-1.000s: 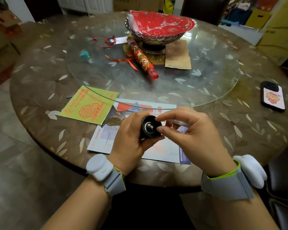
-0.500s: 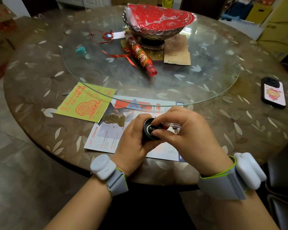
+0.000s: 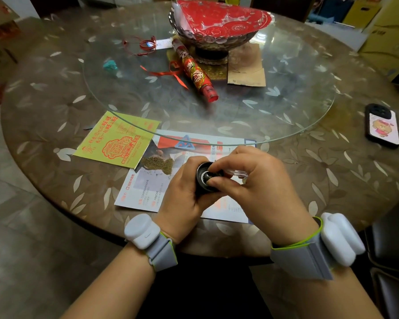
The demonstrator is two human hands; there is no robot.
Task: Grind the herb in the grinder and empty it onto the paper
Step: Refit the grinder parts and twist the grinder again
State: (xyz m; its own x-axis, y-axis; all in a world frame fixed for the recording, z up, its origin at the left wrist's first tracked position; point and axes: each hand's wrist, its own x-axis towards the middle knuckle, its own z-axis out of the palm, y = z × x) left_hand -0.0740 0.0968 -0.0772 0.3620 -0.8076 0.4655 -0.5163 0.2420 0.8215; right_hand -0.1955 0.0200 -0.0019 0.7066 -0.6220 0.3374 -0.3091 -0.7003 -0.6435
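My left hand [image 3: 184,192] is wrapped around a black grinder [image 3: 204,178], its open end facing me with a metal part inside. My right hand [image 3: 256,187] pinches the grinder's rim with thumb and fingers, and a clear plastic piece [image 3: 236,173] shows under its fingers. Both hands hover over a printed paper sheet [image 3: 145,187] lying at the table's near edge. A small pile of ground brown herb [image 3: 157,165] lies on that paper, just left of my left hand.
A yellow-green flyer [image 3: 115,141] overlaps the paper's left corner. A glass turntable [image 3: 240,116] carries a bowl with red paper [image 3: 219,24], a red tube [image 3: 195,72], ribbon and a brown card [image 3: 247,67]. A phone [image 3: 382,126] lies at the right. A dark chair [image 3: 392,261] stands near right.
My right fingers have shifted around the grinder's open end while the left hand keeps its hold. The camera has tipped slightly, so more of the herb pile shows.
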